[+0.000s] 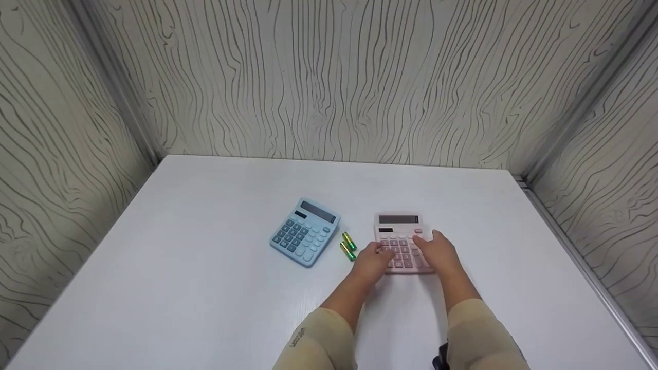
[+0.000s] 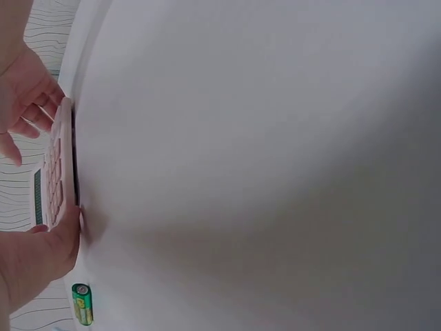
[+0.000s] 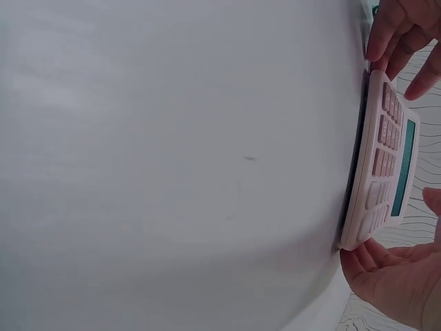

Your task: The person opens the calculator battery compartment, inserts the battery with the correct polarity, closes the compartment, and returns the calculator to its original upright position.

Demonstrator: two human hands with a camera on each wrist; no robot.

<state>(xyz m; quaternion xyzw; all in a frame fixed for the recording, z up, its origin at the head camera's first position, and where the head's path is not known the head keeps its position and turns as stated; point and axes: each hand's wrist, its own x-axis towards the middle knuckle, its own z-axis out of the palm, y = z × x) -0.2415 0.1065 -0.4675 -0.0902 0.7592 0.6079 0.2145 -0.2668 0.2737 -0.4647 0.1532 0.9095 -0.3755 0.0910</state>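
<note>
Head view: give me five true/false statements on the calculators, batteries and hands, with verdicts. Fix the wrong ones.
1. The pink calculator is between the left hand and the right hand. True.
2. The blue calculator is to the right of the pink calculator in the head view. False: it is to its left.
3. Two green batteries lie between the two calculators. True.
4. The left hand holds a battery. False: it is at the pink calculator, and both batteries lie on the table.
5. The blue calculator lies face down. False: its keys and display face up.
</note>
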